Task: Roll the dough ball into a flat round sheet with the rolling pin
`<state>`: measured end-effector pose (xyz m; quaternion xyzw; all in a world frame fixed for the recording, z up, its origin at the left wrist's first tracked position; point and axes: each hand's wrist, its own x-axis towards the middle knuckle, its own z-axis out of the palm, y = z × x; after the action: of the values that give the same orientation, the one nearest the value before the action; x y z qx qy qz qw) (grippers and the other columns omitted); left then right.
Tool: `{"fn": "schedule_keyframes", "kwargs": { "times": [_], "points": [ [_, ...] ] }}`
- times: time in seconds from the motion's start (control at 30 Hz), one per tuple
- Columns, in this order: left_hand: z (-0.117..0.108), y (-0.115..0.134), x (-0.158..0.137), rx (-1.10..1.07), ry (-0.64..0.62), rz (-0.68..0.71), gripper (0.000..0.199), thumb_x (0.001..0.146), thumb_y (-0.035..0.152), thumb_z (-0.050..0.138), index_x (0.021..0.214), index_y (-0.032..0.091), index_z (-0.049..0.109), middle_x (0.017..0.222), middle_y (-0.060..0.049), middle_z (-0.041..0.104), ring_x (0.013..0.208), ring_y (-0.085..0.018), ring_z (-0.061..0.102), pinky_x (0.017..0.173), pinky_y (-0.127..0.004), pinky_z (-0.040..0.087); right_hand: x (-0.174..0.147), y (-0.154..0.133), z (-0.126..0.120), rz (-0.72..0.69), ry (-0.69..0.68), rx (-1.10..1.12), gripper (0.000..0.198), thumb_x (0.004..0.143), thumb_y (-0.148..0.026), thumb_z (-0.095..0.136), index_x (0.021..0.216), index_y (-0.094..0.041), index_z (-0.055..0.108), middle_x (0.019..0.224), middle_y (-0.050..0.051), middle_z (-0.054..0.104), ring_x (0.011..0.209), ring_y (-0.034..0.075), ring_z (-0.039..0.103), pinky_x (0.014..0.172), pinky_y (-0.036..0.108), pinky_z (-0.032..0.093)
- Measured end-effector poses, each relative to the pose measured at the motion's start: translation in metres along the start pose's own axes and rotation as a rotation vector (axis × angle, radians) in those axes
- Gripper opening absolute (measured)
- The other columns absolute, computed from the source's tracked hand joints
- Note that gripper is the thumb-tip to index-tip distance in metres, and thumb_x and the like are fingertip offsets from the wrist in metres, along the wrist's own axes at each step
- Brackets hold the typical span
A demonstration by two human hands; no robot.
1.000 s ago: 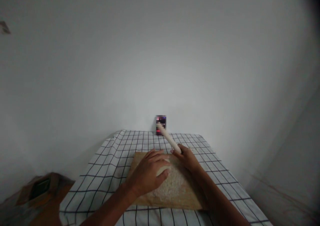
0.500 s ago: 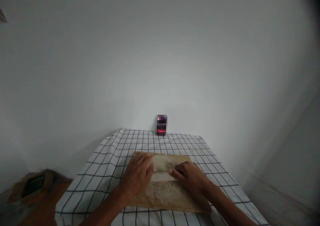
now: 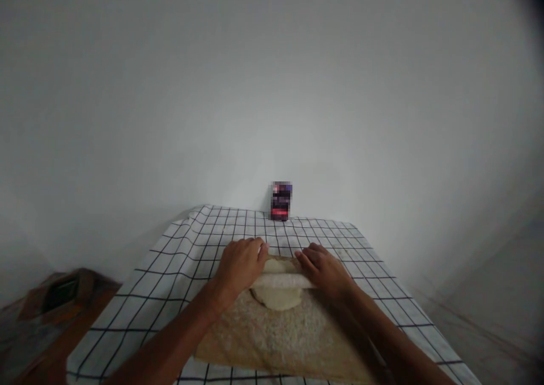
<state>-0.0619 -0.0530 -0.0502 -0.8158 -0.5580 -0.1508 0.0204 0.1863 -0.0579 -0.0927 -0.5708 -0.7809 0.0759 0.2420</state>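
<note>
A pale, flour-dusted rolling pin (image 3: 281, 281) lies crosswise over a flat piece of dough (image 3: 278, 300). The dough shows on both the near and far sides of the pin. My left hand (image 3: 241, 265) is closed over the pin's left end, and my right hand (image 3: 326, 270) curls over the right end. Both hands hide the ends of the pin. Under the dough is a wooden board (image 3: 272, 345), its near half streaked with flour.
A white tablecloth with black checks (image 3: 170, 260) covers the table. At its far edge, a small pixelated dark and red object (image 3: 280, 201) stands against the white wall (image 3: 272, 90). Down on the left is a brown box-like object (image 3: 62, 294) with a dark opening.
Both hands and the rolling pin have moved forward, away from me, across the dough. A rounded edge of dough now shows on the near side of the pin. The view has shifted slightly.
</note>
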Motion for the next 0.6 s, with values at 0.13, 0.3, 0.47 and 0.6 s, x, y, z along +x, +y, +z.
{"fn": "schedule_keyframes", "kwargs": {
  "times": [0.13, 0.3, 0.47, 0.6],
  "points": [
    [0.002, 0.001, -0.005, 0.001, -0.004, -0.006, 0.043, 0.113, 0.037, 0.033, 0.104, 0.021, 0.072, 0.104, -0.007, 0.082, 0.098, -0.025, 0.076, 0.083, -0.035, 0.052, -0.012, -0.005, 0.002, 0.014, 0.014, -0.080, 0.041, 0.112, -0.043, 0.035, 0.113, -0.026, 0.073, 0.121, 0.011, 0.073, 0.115, 0.027, 0.066, 0.097, 0.043, 0.051],
    [0.009, 0.005, -0.020, -0.005, 0.046, 0.098, 0.040, 0.111, 0.029, 0.033, 0.106, 0.021, 0.072, 0.106, -0.009, 0.081, 0.104, -0.026, 0.075, 0.095, -0.040, 0.055, -0.040, -0.014, 0.005, -0.007, 0.047, -0.109, 0.042, 0.112, -0.035, 0.033, 0.124, -0.026, 0.072, 0.134, 0.011, 0.074, 0.127, 0.028, 0.066, 0.111, 0.051, 0.049],
    [0.017, 0.005, -0.042, -0.067, 0.167, 0.187, 0.036, 0.107, 0.025, 0.042, 0.127, 0.023, 0.071, 0.130, -0.009, 0.078, 0.125, -0.028, 0.069, 0.115, -0.049, 0.050, -0.069, -0.025, 0.012, -0.019, 0.126, -0.135, 0.044, 0.112, -0.035, 0.035, 0.127, -0.025, 0.075, 0.145, 0.011, 0.070, 0.141, 0.030, 0.060, 0.119, 0.051, 0.046],
    [0.023, 0.002, -0.063, -0.106, 0.215, 0.238, 0.042, 0.106, 0.025, 0.041, 0.140, 0.020, 0.066, 0.146, -0.011, 0.070, 0.138, -0.029, 0.062, 0.123, -0.053, 0.046, -0.090, -0.032, 0.018, -0.004, 0.133, -0.163, 0.045, 0.111, -0.040, 0.035, 0.136, -0.029, 0.071, 0.149, 0.008, 0.069, 0.145, 0.032, 0.057, 0.121, 0.056, 0.045]
  ]
}}
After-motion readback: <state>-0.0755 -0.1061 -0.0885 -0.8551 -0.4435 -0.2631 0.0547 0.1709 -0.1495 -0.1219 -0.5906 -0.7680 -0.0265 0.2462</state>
